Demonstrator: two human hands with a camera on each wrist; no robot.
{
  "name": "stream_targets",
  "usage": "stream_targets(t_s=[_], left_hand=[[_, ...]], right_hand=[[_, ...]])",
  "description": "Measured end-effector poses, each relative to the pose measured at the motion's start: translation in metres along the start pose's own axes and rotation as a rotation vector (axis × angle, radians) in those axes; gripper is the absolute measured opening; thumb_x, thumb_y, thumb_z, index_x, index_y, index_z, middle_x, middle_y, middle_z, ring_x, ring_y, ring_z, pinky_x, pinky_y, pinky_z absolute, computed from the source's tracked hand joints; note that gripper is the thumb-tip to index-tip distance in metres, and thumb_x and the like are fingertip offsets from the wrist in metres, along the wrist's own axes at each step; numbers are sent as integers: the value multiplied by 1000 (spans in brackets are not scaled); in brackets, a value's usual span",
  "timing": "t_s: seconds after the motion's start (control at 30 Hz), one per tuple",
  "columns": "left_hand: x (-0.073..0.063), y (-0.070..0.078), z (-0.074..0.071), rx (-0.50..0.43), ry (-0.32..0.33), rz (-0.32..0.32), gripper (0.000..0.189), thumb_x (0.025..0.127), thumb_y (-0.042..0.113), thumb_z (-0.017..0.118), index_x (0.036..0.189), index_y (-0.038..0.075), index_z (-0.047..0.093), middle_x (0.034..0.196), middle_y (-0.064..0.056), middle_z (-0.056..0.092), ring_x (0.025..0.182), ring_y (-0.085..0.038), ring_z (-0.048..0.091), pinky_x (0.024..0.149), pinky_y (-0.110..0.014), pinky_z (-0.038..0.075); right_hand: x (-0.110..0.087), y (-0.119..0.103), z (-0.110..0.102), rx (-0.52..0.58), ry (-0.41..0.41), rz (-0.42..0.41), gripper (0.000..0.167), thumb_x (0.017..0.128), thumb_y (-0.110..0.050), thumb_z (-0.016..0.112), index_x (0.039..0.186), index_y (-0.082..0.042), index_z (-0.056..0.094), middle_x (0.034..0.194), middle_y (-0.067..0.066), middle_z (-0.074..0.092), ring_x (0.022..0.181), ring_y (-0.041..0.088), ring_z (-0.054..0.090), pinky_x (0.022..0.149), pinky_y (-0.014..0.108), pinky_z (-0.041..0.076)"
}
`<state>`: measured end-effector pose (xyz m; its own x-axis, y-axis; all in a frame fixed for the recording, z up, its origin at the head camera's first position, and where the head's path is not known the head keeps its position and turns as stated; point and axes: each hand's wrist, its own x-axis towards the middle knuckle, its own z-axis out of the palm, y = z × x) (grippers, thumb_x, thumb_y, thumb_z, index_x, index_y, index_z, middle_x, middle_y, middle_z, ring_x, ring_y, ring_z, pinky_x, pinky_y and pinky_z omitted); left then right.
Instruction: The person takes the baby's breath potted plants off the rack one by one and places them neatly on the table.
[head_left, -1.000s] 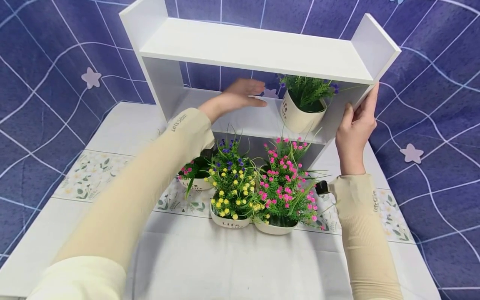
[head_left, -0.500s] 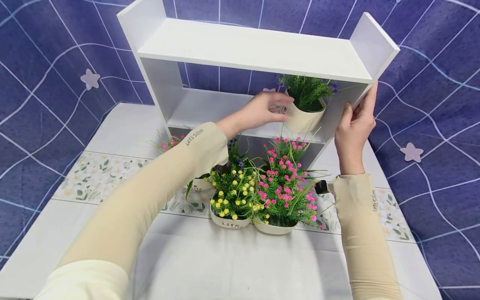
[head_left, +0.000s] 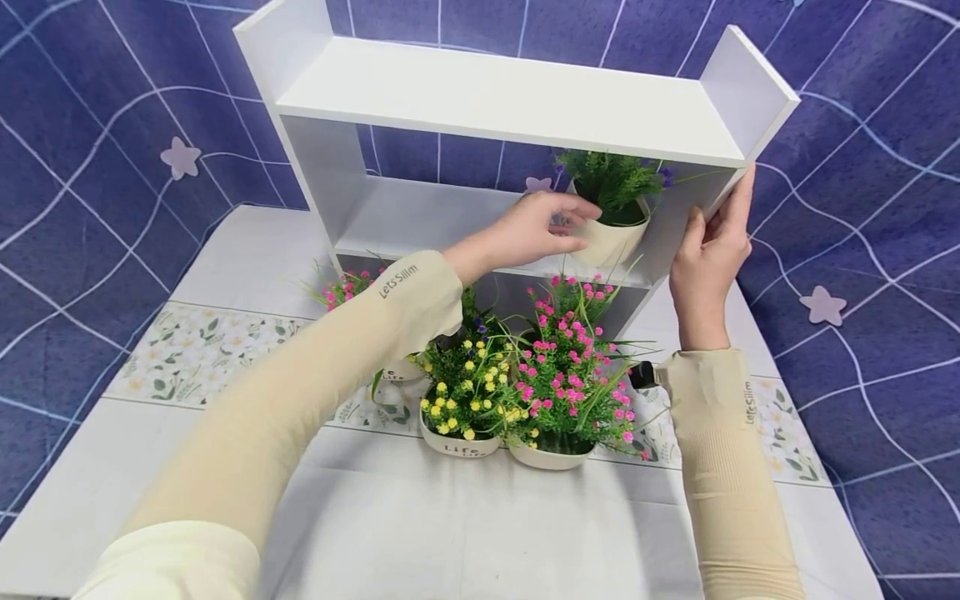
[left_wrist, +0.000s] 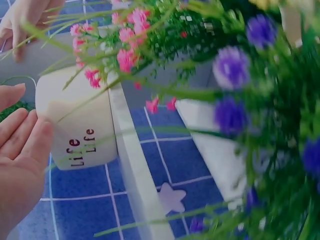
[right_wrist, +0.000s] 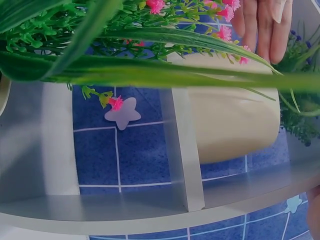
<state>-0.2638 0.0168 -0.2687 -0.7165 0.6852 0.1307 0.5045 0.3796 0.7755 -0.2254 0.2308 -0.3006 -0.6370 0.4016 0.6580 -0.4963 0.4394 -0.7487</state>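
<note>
In the head view, a cream flowerpot (head_left: 618, 243) with green leaves and small blue-purple flowers stands at the right end of the white shelf unit's (head_left: 510, 96) middle board. My left hand (head_left: 528, 229) is at the pot's left side, its fingers extended by the rim. From the left wrist view, the fingertips touch or nearly touch the pot (left_wrist: 75, 117) near its rim; dark "Life" lettering shows on its wall. My right hand (head_left: 711, 267) grips the front edge of the unit's right side panel, thumb on the inner side; its outer fingers are partly hidden.
On the table before the shelf stand pots with yellow flowers (head_left: 465, 387) and pink flowers (head_left: 566, 379). Another pink-flowered plant (head_left: 347, 290) is partly behind my left sleeve. A blue patterned cloth (head_left: 112, 108) hangs behind the white table (head_left: 450, 525).
My left hand has moved right along the middle board, from a spot apart from the blue-flowered pot to its left side. The right hand stays on the side panel.
</note>
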Motion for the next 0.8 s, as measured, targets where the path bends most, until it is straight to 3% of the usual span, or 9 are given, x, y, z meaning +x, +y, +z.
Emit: stream_targets(t_s=[0.23, 0.4, 0.57, 0.7, 0.8], left_hand=[[-12, -6, -11, 89, 97, -26, 35, 93, 17, 63, 127, 8, 61, 129, -6, 62, 114, -16, 60, 98, -21, 48], [-21, -12, -13, 148, 177, -41, 46, 90, 26, 68, 131, 9, 56, 133, -5, 57, 118, -17, 55, 97, -26, 49], [-24, -11, 2, 206, 246, -40, 75, 84, 33, 75, 144, 6, 39, 143, -10, 42, 127, -21, 47, 102, -31, 44], [-22, -5, 20, 169, 315, -139, 96, 80, 37, 78, 152, 6, 23, 154, -14, 28, 141, -25, 34, 115, -35, 35], [-18, 0, 32, 103, 371, -229, 104, 78, 38, 80, 154, 5, 15, 156, -17, 23, 144, -26, 30, 116, -37, 33]], right_hand=[[-2, 0, 0, 7, -10, -42, 61, 95, 10, 41, 152, -6, 28, 144, 4, 53, 127, 13, 56, 103, 28, 47], [-2, -1, 1, 18, -9, -34, 62, 94, 11, 41, 152, -6, 28, 144, 4, 53, 126, 11, 55, 104, 26, 46], [-1, -2, 1, 33, 9, -19, 63, 93, 13, 41, 152, -4, 29, 144, 5, 53, 125, 12, 56, 103, 27, 47], [-1, -3, 3, 36, 14, 6, 63, 92, 14, 41, 152, -3, 28, 145, 5, 52, 125, 11, 56, 104, 26, 46], [-1, -5, 4, 34, 17, 35, 63, 93, 14, 40, 152, -3, 28, 146, 5, 51, 125, 9, 55, 105, 25, 45]])
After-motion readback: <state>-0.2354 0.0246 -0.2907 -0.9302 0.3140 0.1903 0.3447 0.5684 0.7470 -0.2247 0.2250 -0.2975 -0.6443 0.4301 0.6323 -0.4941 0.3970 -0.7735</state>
